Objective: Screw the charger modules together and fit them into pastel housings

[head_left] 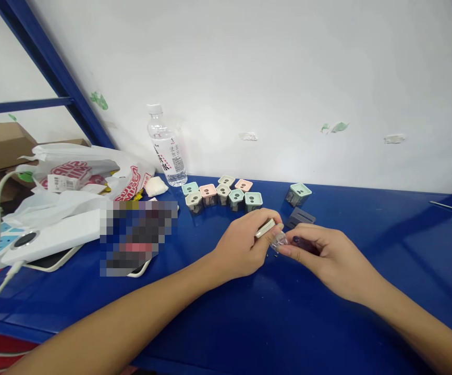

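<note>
My left hand (245, 242) is closed around a cream pencil sharpener top (265, 229), gripped between thumb and fingers. Right beside it, the fingertips of my right hand (323, 250) pinch a small crinkled clear plastic piece (279, 240) that also touches my left thumb. A dark purple rounded end (296, 240) shows inside my right hand; the rest of it is hidden. Just behind my right fingers lies a smoky see-through sharpener case (301, 217). Beyond it stands a mint two-hole pencil sharpener (298, 194). Tiny dark bits (276, 255) lie under my hands.
Several mint, pink and cream sharpeners (223, 194) stand grouped near the wall. A water bottle (167, 146) leans behind them. Plastic bags (88, 172), a blurred-out phone (142, 239), a white power bank (59, 237) and cable are left. A thin metal rod (450, 207) lies far right.
</note>
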`<action>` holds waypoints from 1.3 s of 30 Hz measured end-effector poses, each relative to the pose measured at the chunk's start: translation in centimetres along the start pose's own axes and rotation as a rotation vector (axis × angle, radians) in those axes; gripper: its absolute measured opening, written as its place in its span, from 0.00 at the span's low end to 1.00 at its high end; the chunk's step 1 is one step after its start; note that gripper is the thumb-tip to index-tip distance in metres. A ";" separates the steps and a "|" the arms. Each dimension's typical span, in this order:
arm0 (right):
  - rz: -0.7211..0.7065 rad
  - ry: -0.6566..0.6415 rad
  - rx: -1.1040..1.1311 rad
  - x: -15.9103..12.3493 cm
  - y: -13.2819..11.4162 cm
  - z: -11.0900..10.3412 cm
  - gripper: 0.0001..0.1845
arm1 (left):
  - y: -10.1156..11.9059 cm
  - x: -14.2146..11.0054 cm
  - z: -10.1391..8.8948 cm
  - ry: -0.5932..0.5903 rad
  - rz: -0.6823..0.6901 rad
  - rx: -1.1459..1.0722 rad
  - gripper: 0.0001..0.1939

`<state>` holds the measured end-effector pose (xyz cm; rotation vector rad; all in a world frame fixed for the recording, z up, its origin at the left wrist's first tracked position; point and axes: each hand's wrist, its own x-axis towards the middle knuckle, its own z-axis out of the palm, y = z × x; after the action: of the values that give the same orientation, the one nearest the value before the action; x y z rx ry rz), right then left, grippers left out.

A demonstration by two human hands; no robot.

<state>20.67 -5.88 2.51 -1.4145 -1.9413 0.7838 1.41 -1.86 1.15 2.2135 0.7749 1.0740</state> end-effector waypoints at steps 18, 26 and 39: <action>0.069 -0.096 -0.074 -0.2 -0.5 -0.7 0.20 | 0.4 -0.4 0.5 0.017 0.102 0.047 0.06; 0.184 -0.112 0.072 -0.4 -1.0 -0.8 0.21 | 0.2 -0.4 0.8 0.020 0.092 0.047 0.10; 0.251 -0.025 0.115 0.1 -0.5 -1.2 0.27 | 0.7 -0.8 0.7 -0.192 -0.020 0.042 0.34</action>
<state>21.25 -5.83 3.69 -1.6023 -1.7268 1.0146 1.76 -3.11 0.86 2.2986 0.7397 0.8271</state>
